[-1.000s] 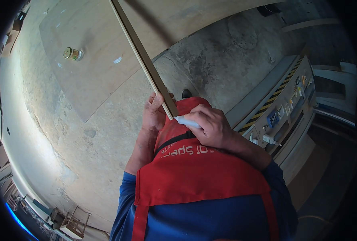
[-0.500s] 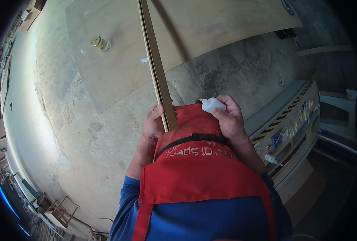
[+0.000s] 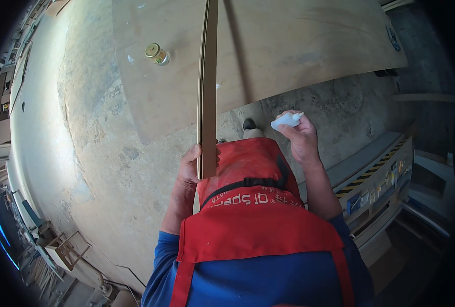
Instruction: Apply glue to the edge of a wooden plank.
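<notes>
Head view: long thin wooden strip [image 3: 207, 87], tan, upright.

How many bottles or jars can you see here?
2: a small white bottle in the right hand, and a gold-lidded jar lying on the plywood sheet. Others may be hidden.

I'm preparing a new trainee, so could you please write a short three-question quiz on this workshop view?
1. True or false: the left hand grips the long wooden strip.
2. The right hand holds: A) a hammer, B) a small white squeeze bottle, C) nothing?
3. What stands on the plywood sheet to the left of the strip?

Key:
1. True.
2. B.
3. A small jar with a gold lid.
</notes>
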`<action>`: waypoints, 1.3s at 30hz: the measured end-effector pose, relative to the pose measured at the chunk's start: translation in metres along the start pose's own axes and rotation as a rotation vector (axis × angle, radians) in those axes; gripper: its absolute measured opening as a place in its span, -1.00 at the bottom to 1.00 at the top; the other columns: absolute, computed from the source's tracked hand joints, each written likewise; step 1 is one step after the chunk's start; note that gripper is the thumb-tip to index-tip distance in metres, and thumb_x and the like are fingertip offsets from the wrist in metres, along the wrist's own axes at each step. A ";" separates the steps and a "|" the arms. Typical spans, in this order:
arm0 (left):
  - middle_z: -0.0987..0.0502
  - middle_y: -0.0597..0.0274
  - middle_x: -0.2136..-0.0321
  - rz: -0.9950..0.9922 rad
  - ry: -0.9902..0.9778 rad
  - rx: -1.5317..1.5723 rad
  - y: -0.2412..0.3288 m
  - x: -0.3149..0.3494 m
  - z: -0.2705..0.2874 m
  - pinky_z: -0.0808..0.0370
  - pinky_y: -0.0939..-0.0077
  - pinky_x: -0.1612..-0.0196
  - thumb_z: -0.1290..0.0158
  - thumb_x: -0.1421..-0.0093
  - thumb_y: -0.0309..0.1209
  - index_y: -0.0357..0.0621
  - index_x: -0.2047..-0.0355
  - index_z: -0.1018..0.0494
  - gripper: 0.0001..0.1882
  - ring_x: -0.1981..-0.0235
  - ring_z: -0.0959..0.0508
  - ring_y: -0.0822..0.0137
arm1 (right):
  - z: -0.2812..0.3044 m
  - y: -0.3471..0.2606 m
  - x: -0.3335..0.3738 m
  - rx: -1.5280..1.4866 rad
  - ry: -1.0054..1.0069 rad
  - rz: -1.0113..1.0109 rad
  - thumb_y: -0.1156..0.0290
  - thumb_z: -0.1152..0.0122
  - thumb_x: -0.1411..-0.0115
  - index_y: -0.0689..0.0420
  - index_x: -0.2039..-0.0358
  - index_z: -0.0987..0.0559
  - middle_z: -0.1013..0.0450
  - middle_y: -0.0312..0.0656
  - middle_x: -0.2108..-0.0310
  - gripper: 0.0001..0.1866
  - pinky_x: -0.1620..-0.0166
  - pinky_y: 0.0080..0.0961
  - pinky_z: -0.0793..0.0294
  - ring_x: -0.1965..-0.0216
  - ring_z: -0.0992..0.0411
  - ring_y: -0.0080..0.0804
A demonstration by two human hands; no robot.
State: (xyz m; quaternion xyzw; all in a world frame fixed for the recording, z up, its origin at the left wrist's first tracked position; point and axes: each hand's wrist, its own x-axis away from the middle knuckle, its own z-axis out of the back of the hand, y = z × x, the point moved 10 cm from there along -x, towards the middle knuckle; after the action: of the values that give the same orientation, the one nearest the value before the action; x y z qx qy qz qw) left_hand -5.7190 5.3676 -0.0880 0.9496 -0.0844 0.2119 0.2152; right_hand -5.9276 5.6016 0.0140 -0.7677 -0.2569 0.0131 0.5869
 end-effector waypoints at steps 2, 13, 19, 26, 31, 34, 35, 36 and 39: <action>-0.64 -0.10 0.07 -0.006 0.013 -0.004 0.012 -0.008 0.003 -0.70 0.19 0.16 -0.28 -0.26 0.09 -0.31 -0.30 -0.37 -0.17 0.23 -0.71 0.09 | 0.013 0.012 -0.043 0.126 0.016 0.008 0.64 -0.36 -0.27 0.22 -0.11 -0.55 -0.58 -0.26 0.06 -0.60 -0.06 -0.44 -0.59 0.04 -0.56 -0.49; -0.62 0.01 0.13 -0.002 0.217 -0.143 0.040 -0.018 -0.031 -0.69 0.21 0.17 -0.37 -0.14 0.00 -0.23 -0.22 -0.40 -0.21 0.20 -0.67 0.17 | 0.144 0.090 -0.274 0.621 0.178 0.206 0.49 -0.36 -0.33 0.26 -0.11 -0.62 -0.62 -0.25 0.07 -0.65 -0.13 -0.46 -0.55 0.03 -0.55 -0.49; -0.64 0.03 0.19 -0.131 0.212 -0.266 0.068 -0.024 -0.058 -0.67 0.30 0.20 -0.33 -0.16 0.04 -0.29 -0.18 -0.41 -0.22 0.24 -0.68 0.22 | 0.172 0.121 -0.321 0.832 0.191 0.126 0.40 -0.36 -0.31 0.16 -0.15 -0.63 -0.66 -0.16 0.00 -0.60 -0.16 -0.36 -0.55 -0.02 -0.59 -0.38; -0.66 -0.07 0.14 -0.073 0.208 -0.201 0.087 -0.007 -0.002 -0.71 0.25 0.18 -0.26 -0.18 0.14 -0.44 -0.26 -0.41 -0.09 0.24 -0.72 0.16 | 0.148 0.087 -0.276 0.924 0.353 0.182 0.44 -0.46 -0.25 0.24 -0.35 -0.39 -0.54 -0.06 -0.16 -0.31 -0.18 -0.38 -0.51 -0.12 -0.53 -0.34; -0.68 -0.09 0.20 -0.136 0.245 -0.163 0.106 0.006 0.034 -0.72 0.35 0.22 -0.20 -0.20 0.08 -0.50 -0.22 -0.42 -0.14 0.30 -0.74 0.15 | 0.077 0.103 -0.206 -0.606 0.385 -0.402 0.11 -0.39 -0.38 0.17 0.11 -0.62 -0.53 -0.22 0.31 -0.64 0.26 -0.44 -0.46 0.29 -0.46 -0.37; -0.68 -0.09 0.22 -0.139 0.194 -0.100 0.103 -0.003 0.040 -0.73 0.35 0.22 -0.22 -0.21 0.10 -0.52 -0.20 -0.44 -0.14 0.32 -0.74 0.14 | 0.023 0.034 -0.188 -1.134 0.227 -0.311 -0.17 -0.19 -0.44 0.25 0.11 -0.60 -0.46 -0.20 0.32 -0.40 0.29 -0.44 -0.45 0.29 -0.43 -0.32; -0.68 -0.09 0.22 -0.135 0.177 -0.101 0.102 -0.005 0.041 -0.74 0.35 0.23 -0.22 -0.21 0.11 -0.51 -0.20 -0.44 -0.13 0.33 -0.74 0.15 | 0.010 0.010 -0.184 -1.235 0.151 -0.247 -0.23 -0.13 -0.44 0.26 0.11 -0.59 -0.46 -0.19 0.32 -0.34 0.30 -0.44 -0.45 0.29 -0.42 -0.32; -0.68 -0.08 0.22 -0.135 0.168 -0.108 0.104 -0.005 0.043 -0.74 0.34 0.23 -0.23 -0.21 0.12 -0.51 -0.20 -0.45 -0.13 0.33 -0.74 0.16 | -0.003 -0.012 -0.181 -1.338 0.067 -0.190 -0.28 -0.06 -0.44 0.28 0.11 -0.59 -0.46 -0.18 0.31 -0.28 0.32 -0.44 -0.45 0.29 -0.42 -0.31; -0.69 -0.05 0.23 -0.119 0.154 -0.130 0.105 -0.006 0.046 -0.74 0.35 0.25 -0.23 -0.22 0.16 -0.48 -0.20 -0.45 -0.12 0.34 -0.74 0.19 | -0.020 -0.053 -0.170 -1.463 -0.054 -0.110 -0.37 0.04 -0.44 0.30 0.11 -0.57 -0.45 -0.17 0.31 -0.19 0.34 -0.43 -0.44 0.30 -0.41 -0.30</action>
State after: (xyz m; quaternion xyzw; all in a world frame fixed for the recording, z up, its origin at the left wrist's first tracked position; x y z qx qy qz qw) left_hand -5.7343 5.2538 -0.0892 0.9178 -0.0248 0.2652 0.2944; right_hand -6.0886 5.5230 0.0203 -0.9486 -0.2524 -0.1721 -0.0824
